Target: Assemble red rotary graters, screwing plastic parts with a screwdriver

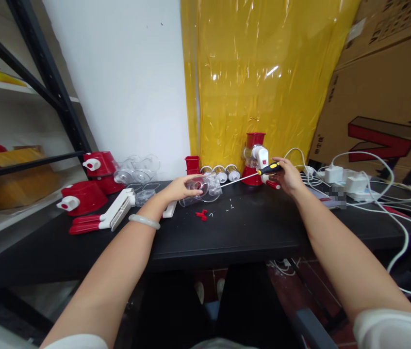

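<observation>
My left hand is closed around a clear plastic housing that lies on its side on the black table. In my right hand is a screwdriver with a yellow and black handle. Its long shaft points left, and the tip reaches the right end of the housing; whether it sits in a screw is too small to tell. Just in front of the housing lie a small red plastic part and several tiny screws. Behind my right hand stands an assembled red and white rotary grater.
Red bases, white crank handles with red grips and more clear housings fill the left side. Several metal drums and a red hopper stand at the back. White chargers and cables tangle at right.
</observation>
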`<state>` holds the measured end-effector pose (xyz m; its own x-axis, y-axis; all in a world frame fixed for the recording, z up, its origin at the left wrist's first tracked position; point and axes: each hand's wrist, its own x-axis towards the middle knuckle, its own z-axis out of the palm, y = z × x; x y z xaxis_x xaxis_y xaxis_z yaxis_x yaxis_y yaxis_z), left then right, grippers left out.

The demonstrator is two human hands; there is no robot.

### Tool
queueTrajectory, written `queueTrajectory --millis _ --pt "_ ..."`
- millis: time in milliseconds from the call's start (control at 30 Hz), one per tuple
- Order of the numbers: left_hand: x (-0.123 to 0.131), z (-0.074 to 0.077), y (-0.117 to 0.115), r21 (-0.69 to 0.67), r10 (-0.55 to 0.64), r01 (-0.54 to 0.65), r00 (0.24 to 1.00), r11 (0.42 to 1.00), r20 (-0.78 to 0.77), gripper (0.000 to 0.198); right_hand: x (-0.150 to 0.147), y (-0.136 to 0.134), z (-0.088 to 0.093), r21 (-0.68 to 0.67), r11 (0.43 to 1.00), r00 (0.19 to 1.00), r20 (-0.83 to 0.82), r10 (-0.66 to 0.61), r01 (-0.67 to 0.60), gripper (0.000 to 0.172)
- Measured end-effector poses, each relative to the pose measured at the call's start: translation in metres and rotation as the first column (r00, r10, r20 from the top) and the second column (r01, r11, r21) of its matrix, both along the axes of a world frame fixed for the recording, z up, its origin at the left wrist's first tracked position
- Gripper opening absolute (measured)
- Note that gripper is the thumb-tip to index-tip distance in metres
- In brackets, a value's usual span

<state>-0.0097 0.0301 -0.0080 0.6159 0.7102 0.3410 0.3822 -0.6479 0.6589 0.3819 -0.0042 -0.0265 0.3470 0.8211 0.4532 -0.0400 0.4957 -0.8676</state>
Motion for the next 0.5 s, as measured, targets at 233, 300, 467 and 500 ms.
queueTrajectory --millis 233,300,467,500 --pt "-0.0006 -0.0010 0.0013 0.027 -0.002 0.002 1.000 1.000 -0.003 0.068 -0.0024 -0.0003 -0.0034 0.055 0.995 0.995 0.056 -0.088 0.085 0.044" --pt "-0.0002 -0.0009 0.0010 0.025 -0.003 0.003 1.000 1.000 0.006 0.068 -0.0019 0.0009 -0.0044 0.044 0.993 0.992 0.059 -0.108 0.105 0.044" --pt "0.0005 -0.0011 0.0004 0.010 0.008 -0.008 1.000 1.000 -0.006 0.069 0.0000 0.0021 -0.0033 -0.026 0.998 0.998 -0.019 -0.057 0.056 0.029" --pt "0.0005 -0.0013 0.0005 0.011 0.006 -0.006 1.000 1.000 -0.004 0.069 0.0000 0.0017 -0.0027 -0.022 0.998 0.999 -0.017 -0.051 0.050 0.026"
